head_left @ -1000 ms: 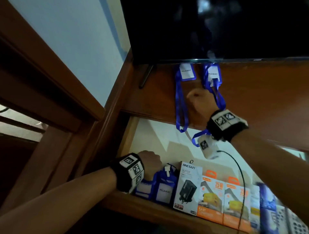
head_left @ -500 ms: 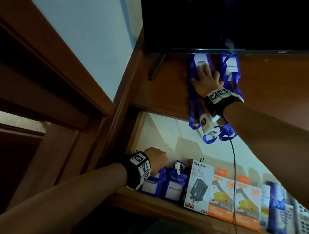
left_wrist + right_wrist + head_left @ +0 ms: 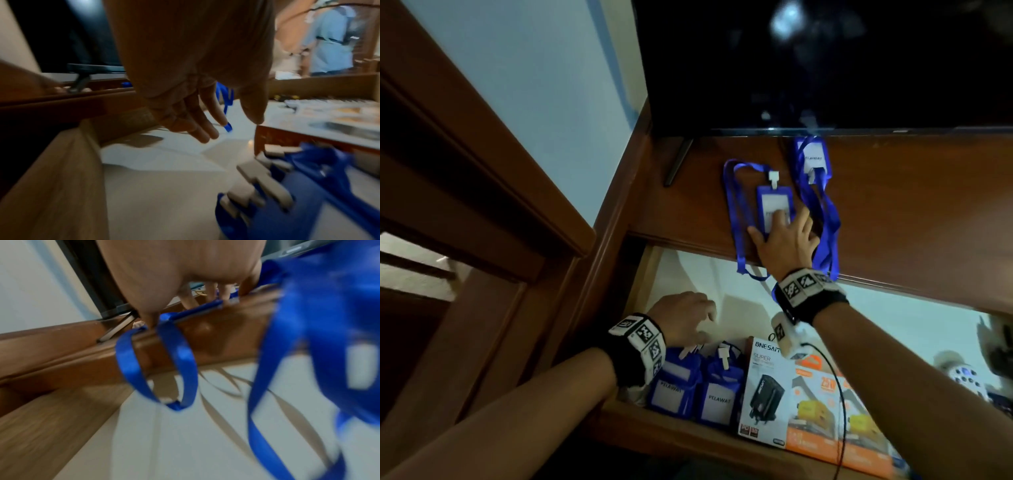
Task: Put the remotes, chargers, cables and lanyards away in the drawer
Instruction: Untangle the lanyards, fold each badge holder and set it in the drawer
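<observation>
My right hand [image 3: 787, 245] lies flat on the wooden shelf [image 3: 914, 212], with the fingers straight and spread. The fingertips press on a blue badge holder [image 3: 774, 209] of one lanyard [image 3: 736, 219]. The strap of this lanyard makes a long loop, and its lower end hangs over the front edge of the shelf, above the drawer [image 3: 688, 442]. In the right wrist view I see this loop [image 3: 162, 363] hanging free over the pale drawer bottom. A second lanyard [image 3: 813, 171] lies just beside it on the right, with its badge close under the television [image 3: 825, 61]; its strap also runs down past my right wrist.

My left hand [image 3: 685, 317] is inside the open drawer, at the left end. Its fingers [image 3: 197, 125] are loose and a little bent, and they hold nothing. Below this hand, at the front of the drawer, stand several blue badge holders with white cards [image 3: 695, 387], pressed close together. To the right of them stands a white charger box [image 3: 763, 394], and next to it orange charger boxes [image 3: 832, 418], all in one row along the front wall. More things lie at the far right end of the drawer, but they are too blurred to tell. A thin black cable [image 3: 840, 421] hangs from my right wrist in front of the boxes.
</observation>
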A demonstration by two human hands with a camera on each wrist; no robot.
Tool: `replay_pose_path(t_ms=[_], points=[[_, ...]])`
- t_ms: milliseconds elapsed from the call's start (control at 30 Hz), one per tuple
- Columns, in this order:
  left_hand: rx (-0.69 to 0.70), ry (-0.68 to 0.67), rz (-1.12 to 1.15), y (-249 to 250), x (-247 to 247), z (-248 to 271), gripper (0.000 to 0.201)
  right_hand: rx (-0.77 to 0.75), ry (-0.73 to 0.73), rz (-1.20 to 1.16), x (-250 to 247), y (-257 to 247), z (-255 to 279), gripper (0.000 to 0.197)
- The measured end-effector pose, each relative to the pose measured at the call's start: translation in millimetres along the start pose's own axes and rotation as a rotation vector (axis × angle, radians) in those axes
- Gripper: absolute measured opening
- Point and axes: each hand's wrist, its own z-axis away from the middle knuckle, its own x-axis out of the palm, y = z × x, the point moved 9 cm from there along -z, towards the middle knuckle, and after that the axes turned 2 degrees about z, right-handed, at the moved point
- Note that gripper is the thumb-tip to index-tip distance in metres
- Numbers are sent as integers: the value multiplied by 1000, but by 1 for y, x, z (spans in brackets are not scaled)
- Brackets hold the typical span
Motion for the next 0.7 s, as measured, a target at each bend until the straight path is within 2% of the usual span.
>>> replay_pose_path(t_ms=[100, 200, 300, 433, 567, 700], points=[[-55, 238, 224, -4, -30, 2, 22, 1, 7, -35, 0, 9, 11, 47], [-84, 416, 428, -4, -52, 2, 13, 8, 12, -47, -5, 15, 13, 50], [-121, 510, 577, -2, -63, 0, 12, 57, -11, -82, -9, 20, 12, 62], [-169, 573, 682, 8, -72, 1, 11, 205, -76, -188, -10, 33, 12, 87], [-198, 622, 766, 13, -72, 3, 25, 226, -154, -295, -6, 41, 18, 103], [-290, 624, 926, 8, -62, -2, 61, 148, -197, -467, -12, 43, 36, 97]])
